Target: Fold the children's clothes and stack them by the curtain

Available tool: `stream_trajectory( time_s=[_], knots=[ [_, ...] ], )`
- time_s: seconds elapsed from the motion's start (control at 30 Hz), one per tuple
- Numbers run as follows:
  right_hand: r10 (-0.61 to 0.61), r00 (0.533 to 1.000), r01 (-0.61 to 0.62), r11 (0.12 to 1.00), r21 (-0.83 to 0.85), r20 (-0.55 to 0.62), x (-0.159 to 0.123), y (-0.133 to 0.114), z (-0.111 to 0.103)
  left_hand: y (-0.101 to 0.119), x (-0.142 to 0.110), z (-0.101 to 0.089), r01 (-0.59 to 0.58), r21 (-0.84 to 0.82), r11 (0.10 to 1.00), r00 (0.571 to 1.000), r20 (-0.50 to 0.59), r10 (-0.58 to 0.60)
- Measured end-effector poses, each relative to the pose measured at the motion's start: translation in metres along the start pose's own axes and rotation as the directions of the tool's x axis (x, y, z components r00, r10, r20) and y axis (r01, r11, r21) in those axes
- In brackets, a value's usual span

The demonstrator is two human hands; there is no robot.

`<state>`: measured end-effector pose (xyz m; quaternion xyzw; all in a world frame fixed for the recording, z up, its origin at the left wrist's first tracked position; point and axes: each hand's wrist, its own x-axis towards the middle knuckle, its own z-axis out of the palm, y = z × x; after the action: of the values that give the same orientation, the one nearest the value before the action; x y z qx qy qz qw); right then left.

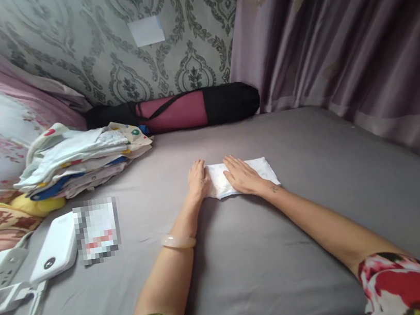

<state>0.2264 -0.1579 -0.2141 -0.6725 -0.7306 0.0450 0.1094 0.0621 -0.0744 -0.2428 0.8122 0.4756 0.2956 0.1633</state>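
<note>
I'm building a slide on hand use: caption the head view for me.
A folded white cloth on a gray sheet, left hand at one end, right hand flat on top.

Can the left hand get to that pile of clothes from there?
Probably yes: the left hand lies at the left end of the white cloth, and only grey sheet shows between it and the pile of clothes.
</note>
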Motion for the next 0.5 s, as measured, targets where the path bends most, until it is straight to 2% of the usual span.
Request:
stream_trajectory(
  time_s=[0.2,0.43,0.5],
  knots=[
    [0.022,1.0,-0.023,0.999,-0.04,-0.019,0.001,-0.004,0.008,0.004,0.002,-0.012,0.055,-0.186,0.981,0.983,-0.163,-0.086],
    [0.044,0.994,-0.039,0.998,-0.052,0.102,0.008,-0.014,-0.007,0.005,0.005,-0.018,0.132,-0.372,0.919,0.957,-0.194,-0.216],
    [0.028,0.995,-0.023,0.999,-0.047,0.099,0.012,-0.02,-0.006,0.003,0.006,-0.018,0.135,-0.416,0.899,0.951,-0.2,-0.235]
  ],
)
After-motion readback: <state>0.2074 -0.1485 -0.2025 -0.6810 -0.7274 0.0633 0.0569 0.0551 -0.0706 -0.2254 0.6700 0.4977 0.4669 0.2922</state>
